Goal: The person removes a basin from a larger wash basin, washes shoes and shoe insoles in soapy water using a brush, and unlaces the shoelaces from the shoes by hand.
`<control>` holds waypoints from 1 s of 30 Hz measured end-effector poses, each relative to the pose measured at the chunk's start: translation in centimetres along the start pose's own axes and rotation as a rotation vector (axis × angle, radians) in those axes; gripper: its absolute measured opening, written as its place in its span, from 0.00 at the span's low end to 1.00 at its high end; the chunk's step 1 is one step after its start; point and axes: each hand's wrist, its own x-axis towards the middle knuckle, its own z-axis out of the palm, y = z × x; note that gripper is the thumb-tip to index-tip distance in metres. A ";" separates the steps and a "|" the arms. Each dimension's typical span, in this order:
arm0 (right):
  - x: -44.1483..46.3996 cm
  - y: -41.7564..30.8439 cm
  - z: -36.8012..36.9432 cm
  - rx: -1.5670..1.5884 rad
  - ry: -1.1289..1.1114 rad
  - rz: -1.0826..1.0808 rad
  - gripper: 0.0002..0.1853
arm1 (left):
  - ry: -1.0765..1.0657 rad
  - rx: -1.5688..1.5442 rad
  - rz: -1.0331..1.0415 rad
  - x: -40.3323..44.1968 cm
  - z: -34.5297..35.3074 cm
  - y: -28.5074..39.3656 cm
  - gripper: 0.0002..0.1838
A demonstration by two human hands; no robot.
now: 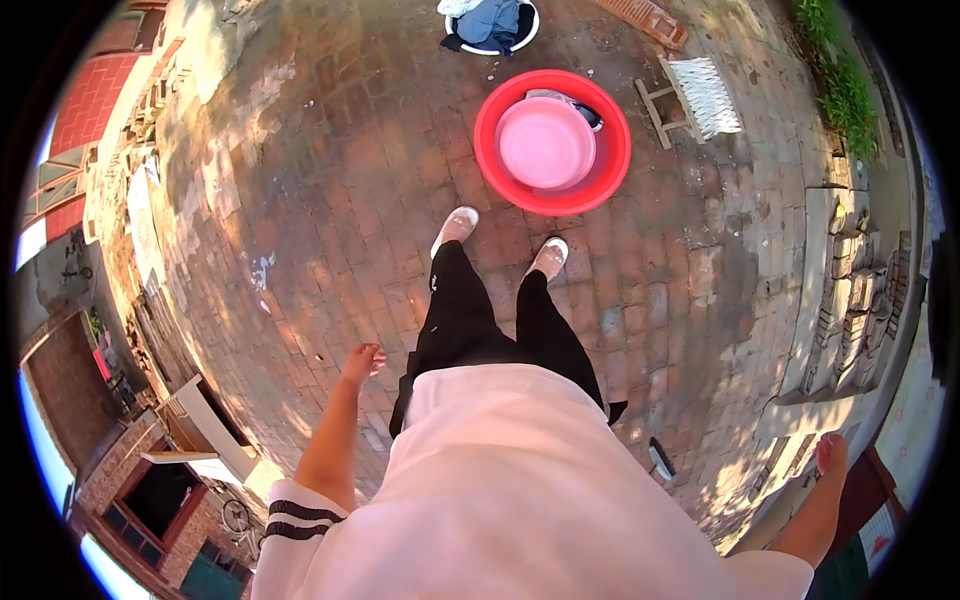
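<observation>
My left hand (365, 361) hangs at my left side over the brick paving, its fingers curled, and I cannot make out whether anything is in it. Out to my right, my right hand (830, 453) is small in view near the low brick edging, its fingers too unclear to read. Neither hand touches the tubs. In front of my feet stands a large red basin (622, 150) with a smaller pink basin (545, 143) inside it. Some grey and dark cloth (588, 116) shows beside the pink basin.
Beyond is a white-rimmed tub (533, 30) of clothes (488, 24). A washboard (650, 18) and a folding stool (703, 97) lie at the right. A brush-like object (660, 459) is on the bricks. Stacked bricks (855, 300) and plants (845, 90) line the right.
</observation>
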 end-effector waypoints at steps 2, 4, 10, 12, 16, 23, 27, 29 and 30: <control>3.0 0.5 6.3 -0.154 -0.020 -0.127 0.14 | 0.016 -0.015 0.004 -1.1 0.9 -1.7 0.16; 2.8 -0.1 15.0 -0.497 -0.135 -0.144 0.14 | 0.057 -0.034 0.000 -3.1 1.7 -3.1 0.16; -7.4 6.5 46.0 -0.695 -0.652 -0.439 0.10 | 0.122 -0.137 -0.003 -6.4 3.7 -5.1 0.16; -11.4 9.8 52.6 -0.866 -0.805 -0.671 0.10 | 0.096 -0.119 0.025 -5.2 3.5 -6.8 0.16; -17.8 13.4 59.4 -1.010 -0.847 -0.776 0.12 | 0.099 0.215 0.041 -0.4 5.0 -5.6 0.14; -34.0 10.4 56.4 -1.474 -1.084 -0.805 0.09 | -0.205 0.869 0.552 -8.4 14.6 13.8 0.12; -30.2 10.3 57.8 -1.581 -1.160 -1.088 0.07 | -0.088 1.043 0.696 -8.2 20.0 16.1 0.17; -26.7 9.0 59.0 -1.571 -1.176 -1.062 0.06 | -0.074 0.960 0.671 -8.0 23.0 17.3 0.20; -25.4 7.8 59.5 -1.604 -1.174 -0.985 0.05 | -0.057 0.957 0.674 -8.1 24.8 18.2 0.22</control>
